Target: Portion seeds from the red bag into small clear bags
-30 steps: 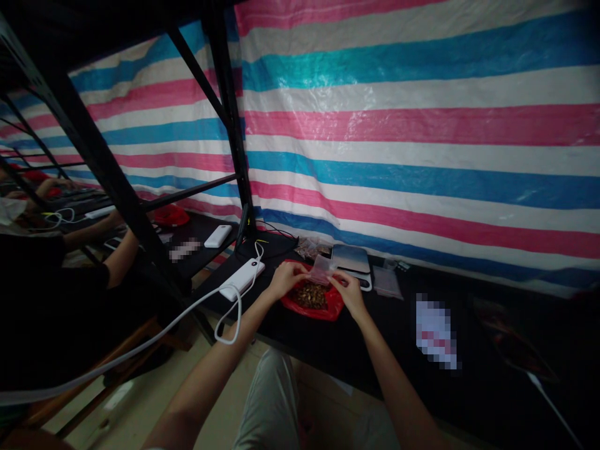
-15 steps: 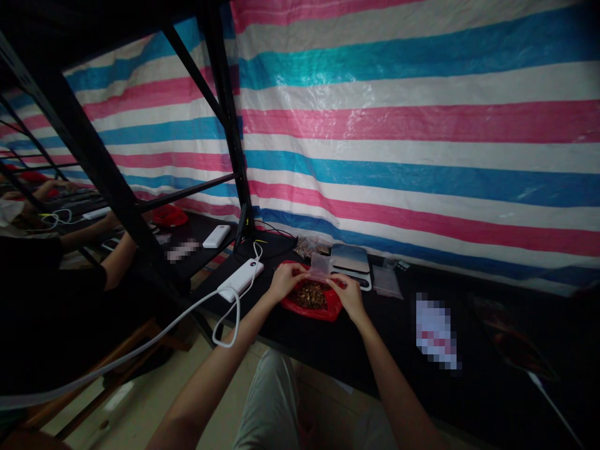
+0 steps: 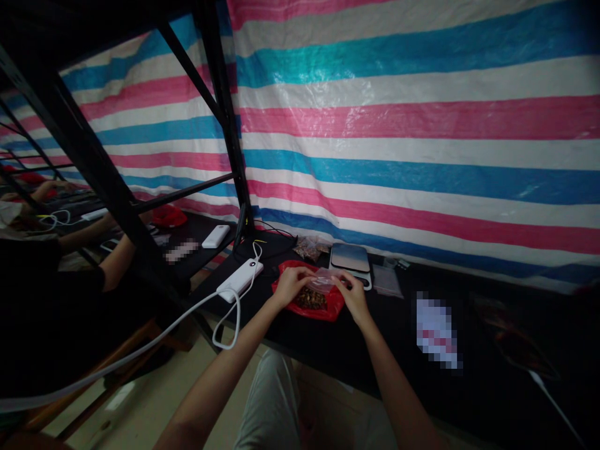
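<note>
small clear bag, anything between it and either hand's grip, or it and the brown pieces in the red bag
Nothing visible: the left hand and right hand both grip the small clear bag, held over the red bag of brown pieces, with no other object showing between.

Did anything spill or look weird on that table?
I can't see any spill: the brown bits are in the open red bag. One slightly odd thing is the white cable, which droops in a loop past the front edge of the black table, where it might get snagged.
</note>
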Available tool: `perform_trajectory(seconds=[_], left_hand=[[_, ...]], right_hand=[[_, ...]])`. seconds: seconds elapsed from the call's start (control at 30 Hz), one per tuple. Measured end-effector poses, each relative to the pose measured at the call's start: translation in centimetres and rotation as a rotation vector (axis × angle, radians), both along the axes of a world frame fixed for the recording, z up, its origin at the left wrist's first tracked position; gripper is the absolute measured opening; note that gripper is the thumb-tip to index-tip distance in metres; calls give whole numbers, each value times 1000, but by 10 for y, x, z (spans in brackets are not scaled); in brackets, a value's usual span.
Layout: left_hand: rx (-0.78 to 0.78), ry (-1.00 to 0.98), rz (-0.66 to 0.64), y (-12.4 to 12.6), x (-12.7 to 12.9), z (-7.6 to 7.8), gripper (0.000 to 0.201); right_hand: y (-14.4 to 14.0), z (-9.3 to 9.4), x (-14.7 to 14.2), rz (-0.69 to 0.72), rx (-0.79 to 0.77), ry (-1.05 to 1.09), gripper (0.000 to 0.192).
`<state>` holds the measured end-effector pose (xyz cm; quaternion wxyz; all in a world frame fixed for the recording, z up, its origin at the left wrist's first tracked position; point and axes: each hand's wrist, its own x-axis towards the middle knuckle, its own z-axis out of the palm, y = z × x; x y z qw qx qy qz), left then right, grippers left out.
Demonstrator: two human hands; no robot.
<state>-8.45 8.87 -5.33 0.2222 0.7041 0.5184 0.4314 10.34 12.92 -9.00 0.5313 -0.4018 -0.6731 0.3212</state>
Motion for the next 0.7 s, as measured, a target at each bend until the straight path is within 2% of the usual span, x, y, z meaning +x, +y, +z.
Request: perform_trajectory(seconds=[0.17, 0.37, 0.47, 0.7], left_hand=[[-38, -48, 36, 3, 7, -4, 20], [-34, -24, -4, 5, 14, -6, 27], [-57, 31, 7, 8, 17, -9, 22], [-86, -49, -93, 6, 22, -13, 23]], right_hand=[[2, 3, 3, 9, -110, 159, 29], [4, 3, 4, -38, -104, 195, 30], [6, 3, 7, -36, -78, 227, 33], [9, 2, 17, -123, -155, 414, 25]])
